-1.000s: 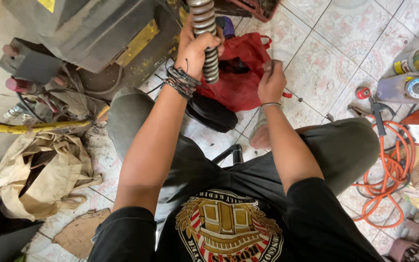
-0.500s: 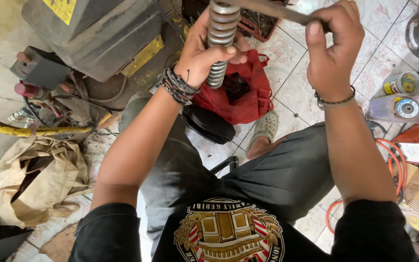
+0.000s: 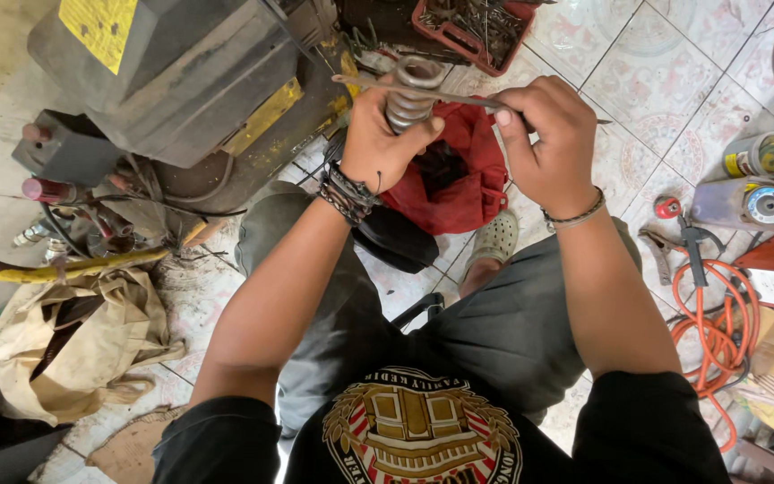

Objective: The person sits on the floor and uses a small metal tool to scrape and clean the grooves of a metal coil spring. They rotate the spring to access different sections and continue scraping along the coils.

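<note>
Gripping the upper coils of a grey metal coil spring (image 3: 411, 94), the left hand (image 3: 385, 142) is clenched around it, so that the spring is held upright in the air above a red cloth bag (image 3: 468, 175) lying on the tiled floor (image 3: 638, 99). A thin metal rod (image 3: 423, 91) is pinched between thumb and fingers of the right hand (image 3: 544, 148), which is closed on it near its right end; the rod is laid crosswise over the open top of the spring, its left tip reaching past the left thumb. Whether the rod touches the top coil or sits just above it cannot be told. For this step to be done well, the spring should be kept steady and vertical by a firm grip low enough to leave the mouth of the coil free, and the rod should be kept level and centred across the opening, so that it is not allowed to slip sideways off the round wire. A grey machine (image 3: 181, 81) stands just beside the left forearm, a red tray of small parts (image 3: 472, 27) lies beyond the spring, and an orange cable (image 3: 718, 314) is coiled on the floor well to the right.
</note>
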